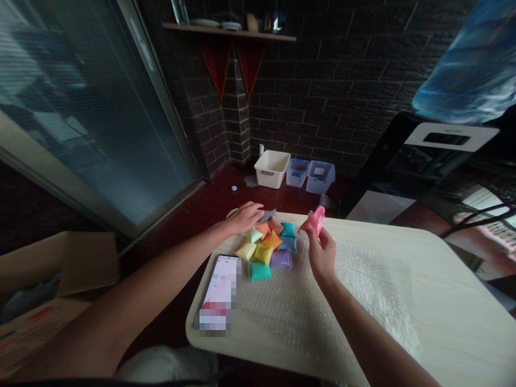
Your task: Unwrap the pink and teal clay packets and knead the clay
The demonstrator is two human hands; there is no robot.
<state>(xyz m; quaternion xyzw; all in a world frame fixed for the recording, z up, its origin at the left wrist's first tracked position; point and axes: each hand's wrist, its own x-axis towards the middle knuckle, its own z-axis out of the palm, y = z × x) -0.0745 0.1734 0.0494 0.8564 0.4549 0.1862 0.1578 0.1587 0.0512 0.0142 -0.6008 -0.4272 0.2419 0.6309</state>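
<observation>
My right hand (323, 251) is closed on a pink clay packet (316, 221), held a little above the table with thumb and fingers. My left hand (244, 217) is open, its fingers stretched out beside a grey packet (267, 216) at the far edge of the pile; whether it touches that packet I cannot tell. Between the hands lie several small pillow-shaped packets in clear wrap, among them a yellow packet (263, 253), an orange packet (272, 239), a purple packet (281, 259), a green packet (260, 270) and a teal packet (287, 230).
A phone (220, 290) showing a timer lies at the left of the pale table (439, 301). Bubble wrap (363, 290) covers the table's middle. Beyond, on the floor, stand a white basket (271, 177) and two clear bins (321, 180). A water dispenser (403, 161) stands right, a cardboard box (86, 263) left.
</observation>
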